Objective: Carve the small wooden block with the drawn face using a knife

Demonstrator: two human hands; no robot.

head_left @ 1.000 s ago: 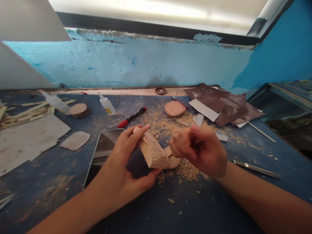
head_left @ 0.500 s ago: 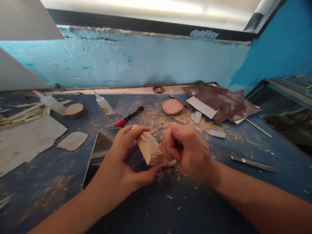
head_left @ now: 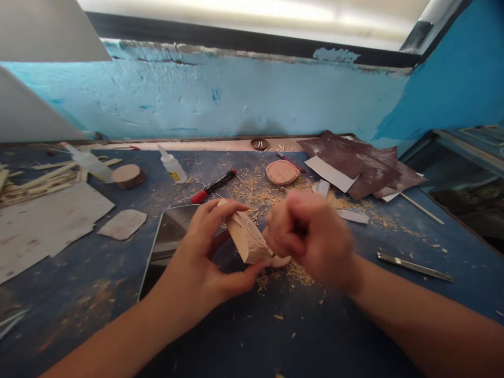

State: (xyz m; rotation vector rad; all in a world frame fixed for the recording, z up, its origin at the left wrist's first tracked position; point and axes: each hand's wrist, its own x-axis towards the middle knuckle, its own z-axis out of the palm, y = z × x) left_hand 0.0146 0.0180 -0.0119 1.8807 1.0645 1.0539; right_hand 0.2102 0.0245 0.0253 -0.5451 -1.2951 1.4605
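Observation:
A pale wooden block (head_left: 243,239) with pencil marks and a red line on its top face is gripped by my left hand (head_left: 214,257), fingers over the far end and thumb at the near end. My right hand (head_left: 309,236) is closed in a fist against the block's right side; whatever it holds is hidden, and the hand is slightly blurred. Under the block's near right end shows a small part of a rounded wooden piece (head_left: 280,261). Wood shavings (head_left: 301,274) lie around and beneath both hands.
A dark tablet-like panel (head_left: 167,236) lies beside my left forearm. Beyond are a red-capped marker (head_left: 213,186), a round wooden disc (head_left: 282,172), glue bottles (head_left: 173,165) and brown sandpaper sheets (head_left: 354,160). A metal blade tool (head_left: 415,266) rests at the right.
My right fist has shifted a little right and up along the block. The whole view has moved slightly, so the table items appear farther right. My left hand keeps its hold.

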